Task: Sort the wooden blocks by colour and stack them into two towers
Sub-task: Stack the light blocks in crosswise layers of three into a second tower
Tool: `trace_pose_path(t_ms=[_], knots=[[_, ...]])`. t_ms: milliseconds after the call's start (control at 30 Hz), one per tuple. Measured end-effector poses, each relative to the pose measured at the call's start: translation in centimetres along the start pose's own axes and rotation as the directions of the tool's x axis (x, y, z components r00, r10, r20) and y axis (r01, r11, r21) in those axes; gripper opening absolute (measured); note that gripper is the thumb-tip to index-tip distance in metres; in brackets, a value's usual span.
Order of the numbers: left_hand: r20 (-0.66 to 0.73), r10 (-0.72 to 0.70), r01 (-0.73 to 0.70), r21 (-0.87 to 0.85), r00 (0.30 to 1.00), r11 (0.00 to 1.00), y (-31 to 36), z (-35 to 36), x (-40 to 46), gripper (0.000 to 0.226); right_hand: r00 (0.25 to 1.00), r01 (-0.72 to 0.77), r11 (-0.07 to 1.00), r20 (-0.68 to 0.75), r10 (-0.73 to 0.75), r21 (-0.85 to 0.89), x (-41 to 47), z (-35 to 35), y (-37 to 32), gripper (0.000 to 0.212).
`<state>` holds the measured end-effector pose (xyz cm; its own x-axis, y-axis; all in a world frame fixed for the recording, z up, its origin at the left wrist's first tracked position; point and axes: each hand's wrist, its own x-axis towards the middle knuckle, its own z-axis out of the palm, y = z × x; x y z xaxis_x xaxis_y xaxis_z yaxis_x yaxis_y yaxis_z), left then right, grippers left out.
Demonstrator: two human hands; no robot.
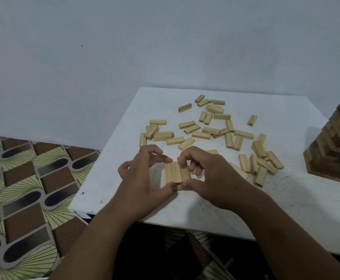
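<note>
row of three pale blocks [176,171], side by side, long grain lines, pinched at both ends between left hand [144,174] and right hand [207,174]. beyond the grip: loose pale blocks [215,126], roughly forty. far right: one dark tower [335,146]. white table [108,174].

The dark tower [339,146] is running off the right edge. My hands [177,178] are covering part of the blocks [176,171] I'm holding; anything beneath them is staying hidden.
</note>
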<state>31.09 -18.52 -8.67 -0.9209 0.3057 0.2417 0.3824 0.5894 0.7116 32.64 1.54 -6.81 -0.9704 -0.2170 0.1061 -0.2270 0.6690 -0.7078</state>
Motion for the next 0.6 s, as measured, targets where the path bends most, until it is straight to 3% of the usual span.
trace_pose_path(t_ms=[600], knots=[[0.051, -0.001, -0.002, 0.049, 0.999, 0.999, -0.34, 0.54, 0.37, 0.077, 0.996, -0.066, 0.997, 0.051, 0.068, -0.048, -0.02, -0.35, -0.23, 0.047]])
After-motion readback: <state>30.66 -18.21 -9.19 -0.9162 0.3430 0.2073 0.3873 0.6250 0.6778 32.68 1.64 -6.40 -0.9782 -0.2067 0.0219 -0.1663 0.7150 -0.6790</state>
